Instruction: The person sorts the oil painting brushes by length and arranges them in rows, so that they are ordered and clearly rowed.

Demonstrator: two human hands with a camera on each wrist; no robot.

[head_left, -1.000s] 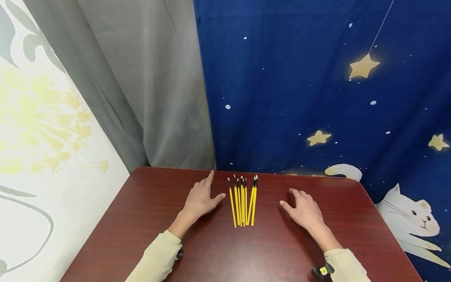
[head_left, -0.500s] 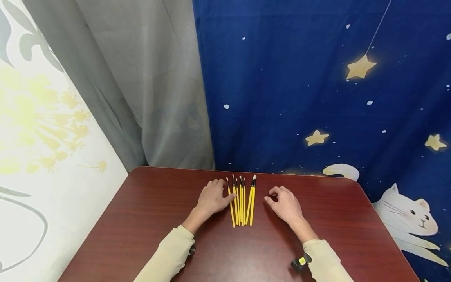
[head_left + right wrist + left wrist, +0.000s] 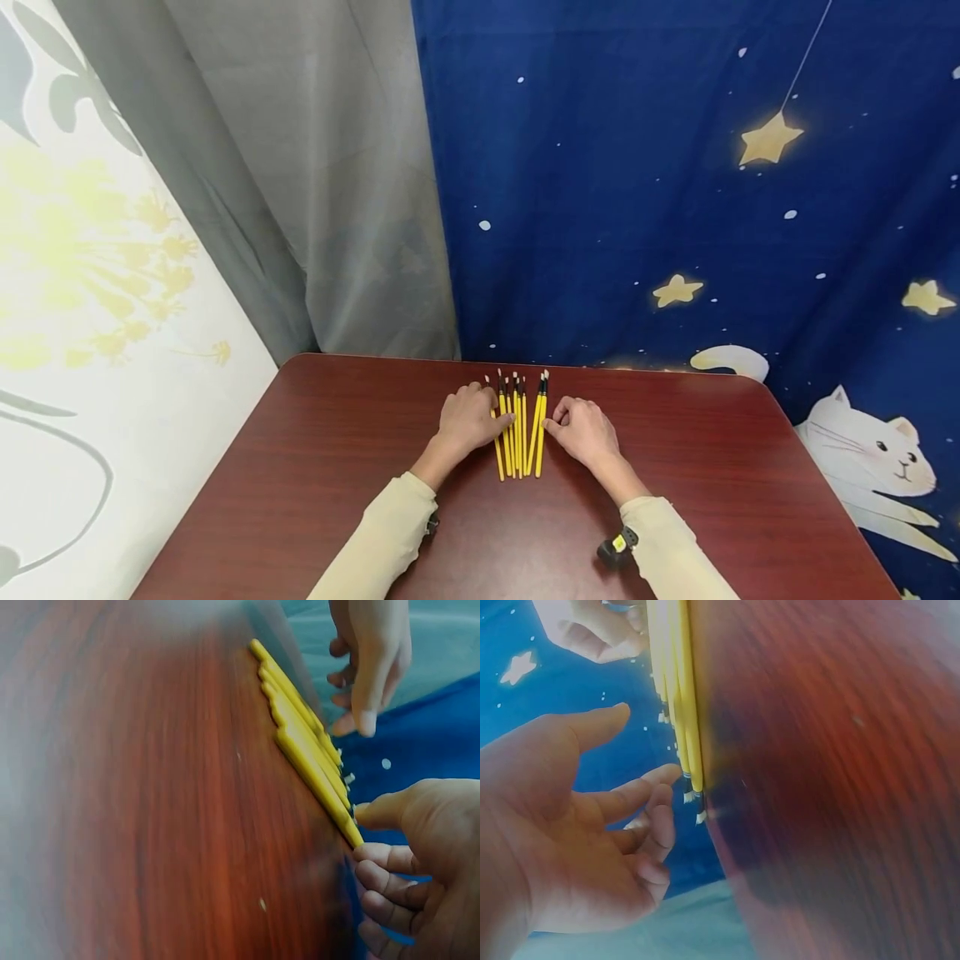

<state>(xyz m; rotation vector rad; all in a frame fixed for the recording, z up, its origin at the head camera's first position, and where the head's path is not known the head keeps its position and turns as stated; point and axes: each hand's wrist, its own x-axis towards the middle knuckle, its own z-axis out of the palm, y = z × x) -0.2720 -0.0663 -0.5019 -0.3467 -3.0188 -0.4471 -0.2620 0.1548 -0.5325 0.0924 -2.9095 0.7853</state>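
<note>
Several yellow-handled paintbrushes [image 3: 519,437] with dark ferrules and pale tips lie side by side on the dark red tabletop, bristles toward the back edge. Over the left end of the row is my left hand [image 3: 468,417]; in the left wrist view that left hand [image 3: 577,832] has its thumb held apart and its fingers loosely bent, the index tip close to the brushes [image 3: 681,690]. At the row's right side, my right hand [image 3: 585,429] brings thumb and index to the outermost brush. The right wrist view has these fingertips [image 3: 371,855] at that brush, apparently touching it.
The reddish-brown table [image 3: 300,467] has its back edge just beyond the bristles. Behind hang a grey curtain [image 3: 360,208] and a blue star-printed curtain [image 3: 600,192]. A pale patterned surface [image 3: 135,333] stands at the left.
Both hands have moved inward to the brushes, the left from the left and the right from the right. The left index, earlier stretched out, has bent. The brushes have stayed about where they were.
</note>
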